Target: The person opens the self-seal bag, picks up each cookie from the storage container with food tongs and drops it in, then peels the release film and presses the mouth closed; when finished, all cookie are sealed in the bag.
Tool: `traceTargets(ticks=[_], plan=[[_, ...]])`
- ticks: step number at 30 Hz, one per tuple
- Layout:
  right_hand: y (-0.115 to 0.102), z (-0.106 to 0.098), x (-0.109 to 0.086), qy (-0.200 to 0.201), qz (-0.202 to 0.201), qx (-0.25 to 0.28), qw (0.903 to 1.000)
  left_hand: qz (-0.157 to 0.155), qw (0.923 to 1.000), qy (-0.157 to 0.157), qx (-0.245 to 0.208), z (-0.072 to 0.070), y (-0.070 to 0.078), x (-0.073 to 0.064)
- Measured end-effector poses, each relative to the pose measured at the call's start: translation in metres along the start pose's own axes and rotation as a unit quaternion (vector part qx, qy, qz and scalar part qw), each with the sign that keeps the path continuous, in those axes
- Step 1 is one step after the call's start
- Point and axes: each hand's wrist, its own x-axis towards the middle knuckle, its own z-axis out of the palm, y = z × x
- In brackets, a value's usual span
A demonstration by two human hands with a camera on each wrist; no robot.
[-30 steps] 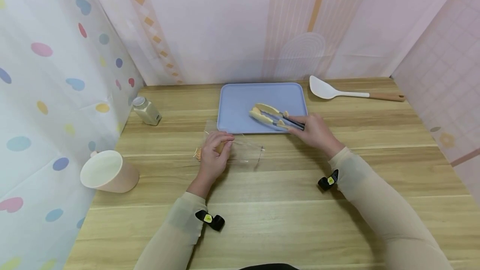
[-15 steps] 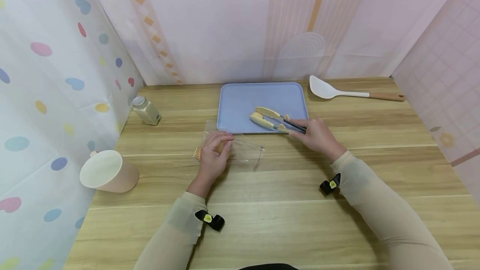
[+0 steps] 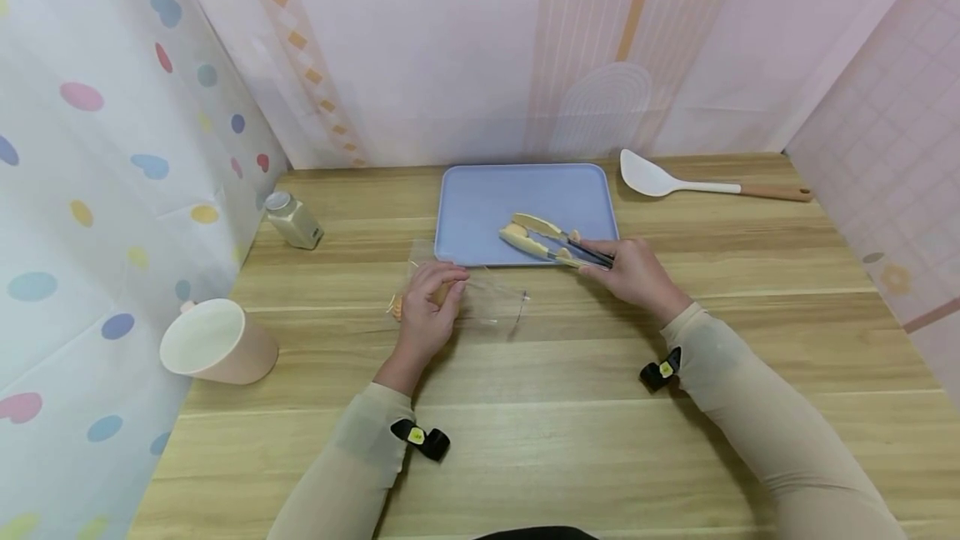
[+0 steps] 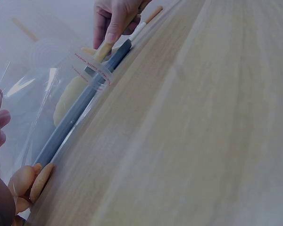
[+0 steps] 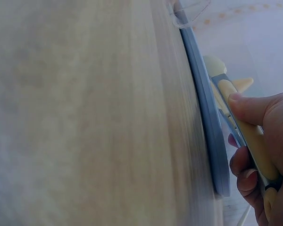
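near the middle of the head view, the left hand (image 3: 429, 315) pinches the edge of a clear bag (image 3: 491, 298), thin, glossy and creased, with a line of red print by its rim. rounded orange pieces (image 4: 26, 181) lie inside it, at the lower left of the left wrist view. right of centre, the right hand (image 3: 633, 273) grips tongs (image 3: 534, 246) with pale yellow heads and dark shafts; the heads are over the tray (image 3: 483, 198), and something pale orange shows between them, too small to make out. the tray is flat, blue and low-rimmed.

the left hand covers part of the bag, and the film crosses the view of the tray from the left wrist. on the wooden table (image 3: 525, 440), a pale pink mug (image 3: 251, 352) stands at the left, a silver-lidded jar (image 3: 296, 222) farther up, and a white spatula (image 3: 686, 185) with a wooden handle lies at the upper right.
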Motion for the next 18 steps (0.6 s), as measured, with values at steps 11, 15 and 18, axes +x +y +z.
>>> traceTargets(ticks=[11, 15, 18], plan=[[-0.004, -0.005, -0.006, 0.0, 0.01, 0.005, 0.9999, -0.005, 1.0, -0.001, 0.001, 0.003, -0.023, -0.006], [-0.005, -0.008, -0.011, 0.012, -0.001, 0.01, 0.9999, -0.007, 1.0, -0.002, 0.001, 0.002, -0.024, -0.007], [-0.007, -0.012, -0.019, 0.019, -0.006, 0.018, 0.9996, -0.008, 1.0, 0.0, 0.002, 0.001, -0.013, -0.005]])
